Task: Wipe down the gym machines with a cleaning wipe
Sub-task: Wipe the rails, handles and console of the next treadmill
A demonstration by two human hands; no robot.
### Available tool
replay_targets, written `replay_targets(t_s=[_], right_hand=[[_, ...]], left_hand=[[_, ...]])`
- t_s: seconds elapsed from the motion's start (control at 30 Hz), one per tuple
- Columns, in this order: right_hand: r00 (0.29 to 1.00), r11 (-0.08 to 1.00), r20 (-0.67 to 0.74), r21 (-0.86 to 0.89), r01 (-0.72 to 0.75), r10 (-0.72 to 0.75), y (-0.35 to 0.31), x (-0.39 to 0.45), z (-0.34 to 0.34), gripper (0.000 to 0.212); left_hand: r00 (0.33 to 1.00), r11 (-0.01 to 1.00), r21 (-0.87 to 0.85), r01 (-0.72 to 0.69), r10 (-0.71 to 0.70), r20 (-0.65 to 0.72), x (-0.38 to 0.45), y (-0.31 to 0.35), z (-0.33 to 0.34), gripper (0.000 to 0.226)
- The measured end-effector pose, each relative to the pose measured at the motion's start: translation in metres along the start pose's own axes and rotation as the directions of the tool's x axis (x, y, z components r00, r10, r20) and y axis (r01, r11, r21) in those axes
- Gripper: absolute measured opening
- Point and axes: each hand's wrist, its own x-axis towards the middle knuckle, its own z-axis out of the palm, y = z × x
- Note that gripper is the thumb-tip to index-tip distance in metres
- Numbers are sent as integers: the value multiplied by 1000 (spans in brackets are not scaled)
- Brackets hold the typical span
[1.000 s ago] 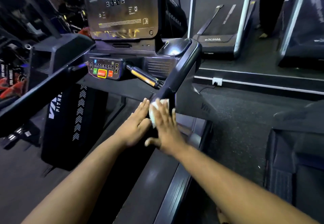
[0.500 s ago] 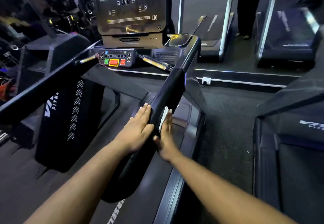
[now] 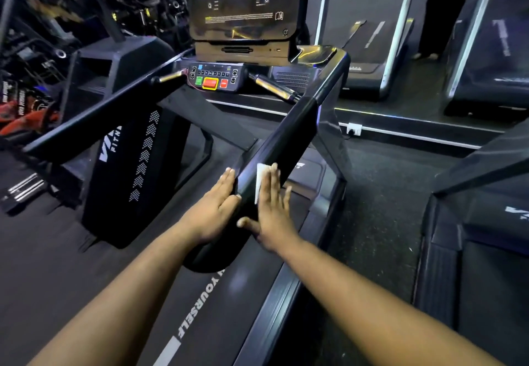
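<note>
Hands flanked the right handrail [image 3: 282,148] of the treadmill, one on each side of the padded black bar. The left hand [image 3: 213,211] lay flat against the bar's inner face, fingers straight and together, its grip wide and holding nothing. The right hand [image 3: 273,208] was also flat, fingers extended, thumb spread low toward the bar; its grip was wide too, and it pressed the white cleaning wipe [image 3: 260,181] against the outer face of the rail. Only a strip of the wipe showed, between the fingers and the bar, near the rail's lower half.

Farther up, the rail met the console, where a control panel [image 3: 215,77] carried a green button, a red button framed in yellow and a smaller red one, with a dark display screen [image 3: 243,2] above it. The left handrail [image 3: 94,119] ran down toward the left edge. Below the hands stretched the treadmill belt [image 3: 200,302], printed with white letters reading "YOURSELF". Other treadmills [image 3: 369,36] stood beyond on the dark floor, and a person's legs [image 3: 440,10] were visible near the top right.
</note>
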Motion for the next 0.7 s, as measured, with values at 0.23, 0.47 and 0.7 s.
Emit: replay_targets(t_s=[0.23,0.47,0.7], right_hand=[[995,970,77,-239,-37,57,5,58,-62,127],[953,919,233,-298,258,-192,-54,-29,-13,116],[942,903,196,-285,321,-273,-82,-68,-1,86]], left_hand=[[996,995,65,76,-73,-49,-40,-6,-1,64],[984,983,-155,103,-123,-128,-60,-10,-1,83],[987,964,-252,83,-114,-112,-91,-38,-3,74]])
